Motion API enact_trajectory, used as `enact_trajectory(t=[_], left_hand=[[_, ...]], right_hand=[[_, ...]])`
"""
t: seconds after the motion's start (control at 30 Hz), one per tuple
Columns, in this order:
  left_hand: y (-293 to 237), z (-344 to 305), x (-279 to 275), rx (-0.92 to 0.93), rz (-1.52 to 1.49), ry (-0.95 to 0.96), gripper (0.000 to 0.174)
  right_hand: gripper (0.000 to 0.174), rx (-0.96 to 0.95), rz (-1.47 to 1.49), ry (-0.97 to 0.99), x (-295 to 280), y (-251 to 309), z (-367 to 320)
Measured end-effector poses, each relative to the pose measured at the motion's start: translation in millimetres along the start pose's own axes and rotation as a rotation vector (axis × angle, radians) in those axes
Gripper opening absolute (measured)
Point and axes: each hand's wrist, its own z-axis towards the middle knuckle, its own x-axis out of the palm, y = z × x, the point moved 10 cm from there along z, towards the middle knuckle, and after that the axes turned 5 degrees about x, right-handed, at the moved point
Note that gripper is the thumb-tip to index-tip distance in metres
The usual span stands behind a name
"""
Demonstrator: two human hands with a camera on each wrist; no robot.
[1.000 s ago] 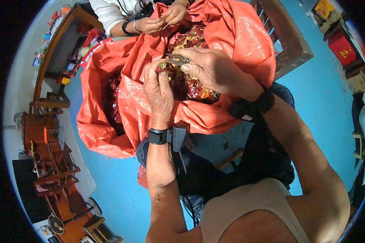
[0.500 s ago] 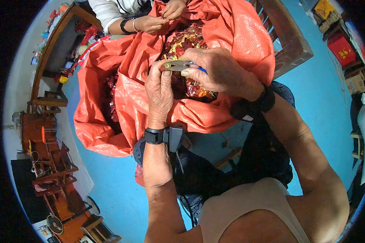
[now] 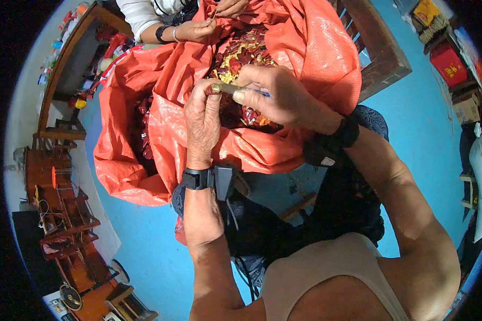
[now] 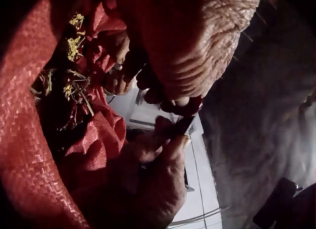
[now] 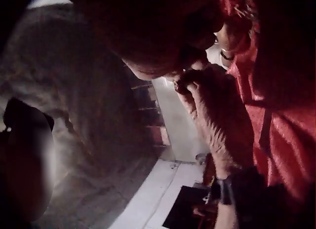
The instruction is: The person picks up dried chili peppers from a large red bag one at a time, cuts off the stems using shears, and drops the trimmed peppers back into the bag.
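Note:
In the head view my left hand (image 3: 202,120) pinches a dried red chili (image 3: 210,90) between thumb and fingertips. My right hand (image 3: 286,99) grips small snips with a blue handle (image 3: 263,93), their blades (image 3: 227,88) pointing left, right at the chili. Both hands are over an open orange-red woven sack (image 3: 262,150) with dried red chilies and yellowish bits (image 3: 246,53) inside. The left wrist view has the left hand (image 4: 202,46) above and the right hand (image 4: 165,179) below, fingertips close together; the snips are mostly in shadow there.
Across the sack, another person's hands (image 3: 195,30) work at its far edge. A second sack opening with chilies (image 3: 143,128) lies at left. A wooden chair (image 3: 380,48) stands at right, and wooden furniture (image 3: 75,214) lines the left wall.
The snips' blades, seen spread half a second ago, now appear closed at the chili. My hands have shifted slightly left in view. The other person's hands have moved apart.

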Motion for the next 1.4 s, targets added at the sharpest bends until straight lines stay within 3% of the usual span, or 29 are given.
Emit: enact_trajectory(t=[0.07, 0.13, 0.2, 0.27, 0.33, 0.37, 0.43, 0.57, 0.67, 0.73, 0.97, 1.03, 1.23, 1.37, 1.4], left_hand=[[-12, 2, -2, 0.155, -0.024, -0.033, 0.018], [-16, 1, -3, 0.156, 0.008, -0.044, 0.018], [-13, 2, -5, 0.104, -0.177, -0.06, 0.018], [-11, 2, -8, 0.117, -0.152, -0.061, 0.019], [-10, 2, -10, 0.11, -0.189, -0.077, 0.02], [-10, 1, -11, 0.11, -0.189, -0.079, 0.02], [-13, 0, -15, 0.112, -0.089, -0.096, 0.02], [-14, 0, -15, 0.098, -0.059, -0.08, 0.021], [-11, 0, -14, 0.079, -0.091, -0.076, 0.02], [-8, 0, -14, 0.06, -0.09, -0.07, 0.021], [-10, -1, -12, 0.04, -0.054, 0.0, 0.023], [-5, -3, -7, -0.037, -0.096, 0.063, 0.023], [11, -8, 3, -0.176, -0.269, 0.138, 0.024], [7, -7, 5, -0.141, -0.284, 0.145, 0.025], [7, -7, 5, -0.132, -0.283, 0.138, 0.025]], right_hand=[[0.02, 0.094, 0.15, -0.005, 6, -11, 1], [0.024, 0.379, 0.56, 0.132, 27, -37, 0], [0.027, 0.417, 0.609, 0.162, 24, -40, 1], [0.029, 0.453, 0.659, 0.188, 25, -38, 0], [0.018, 0.099, 0.159, 0.087, 7, -6, 6], [0.018, 0.099, 0.159, 0.089, 8, -7, 6], [0.025, -0.139, -0.087, -0.024, 2, 16, 4], [0.018, -0.005, -0.121, 0.091, 5, 9, 2], [0.018, -0.016, -0.184, 0.078, 3, 10, 2], [0.018, -0.12, -0.248, 0.015, -2, 20, 1], [0.02, -0.059, -0.413, 0.085, 1, 18, 1], [0.016, -0.19, -0.537, 0.033, 3, 21, -1], [0.02, -0.161, -0.6, 0.01, 6, 16, -5], [0.019, -0.195, -0.466, -0.036, 5, 20, -9], [0.018, -0.134, -0.241, -0.021, 4, 16, -7]])
